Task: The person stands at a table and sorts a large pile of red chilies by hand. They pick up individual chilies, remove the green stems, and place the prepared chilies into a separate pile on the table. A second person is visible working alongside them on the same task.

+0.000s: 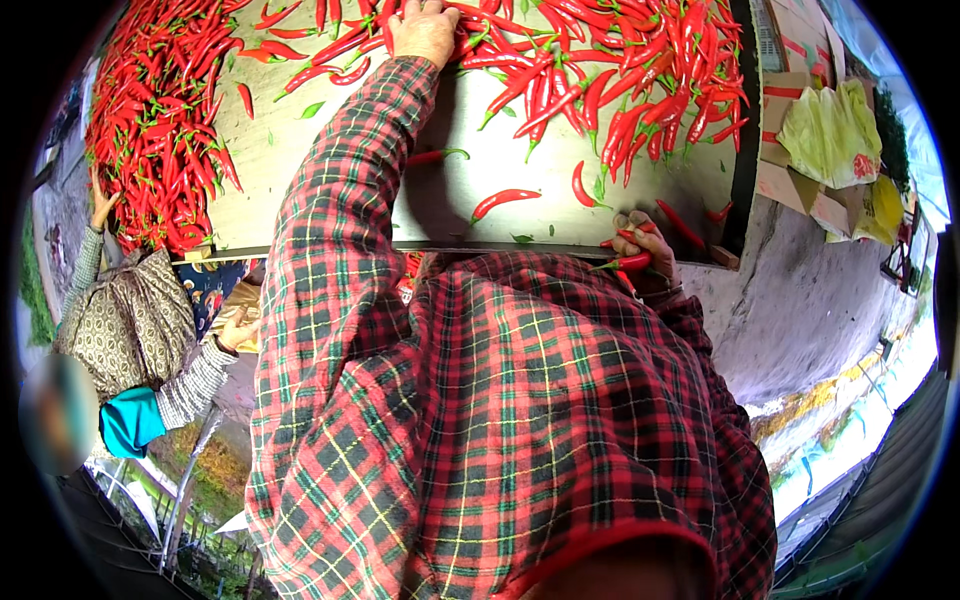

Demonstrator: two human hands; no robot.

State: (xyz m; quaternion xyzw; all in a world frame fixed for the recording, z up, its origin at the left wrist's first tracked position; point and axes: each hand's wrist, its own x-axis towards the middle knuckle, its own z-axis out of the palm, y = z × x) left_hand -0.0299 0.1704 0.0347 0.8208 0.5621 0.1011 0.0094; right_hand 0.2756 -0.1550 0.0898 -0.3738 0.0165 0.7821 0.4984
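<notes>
My left hand [424, 34] reaches far out over the table, resting among loose red chilli peppers [517, 82]. Its fingertips are cut off or hidden, so whether it grips any is unclear. Near the table's front edge, my right hand [646, 251] is curled around several red chillies [631, 262] that poke out between its fingers. Single chillies lie on the bare tabletop [345, 135] between the hands, one of them a curved chilli [506, 201]. Most have green stems.
A dense heap of chillies [154, 127] covers the table's left side. Beside it stands a co-worker in a patterned apron [127, 322], one hand [103, 199] at the heap. At right, a dark rim [748, 142] borders the table; beyond are cardboard boxes [784, 184] and a yellowish plastic bag [831, 135].
</notes>
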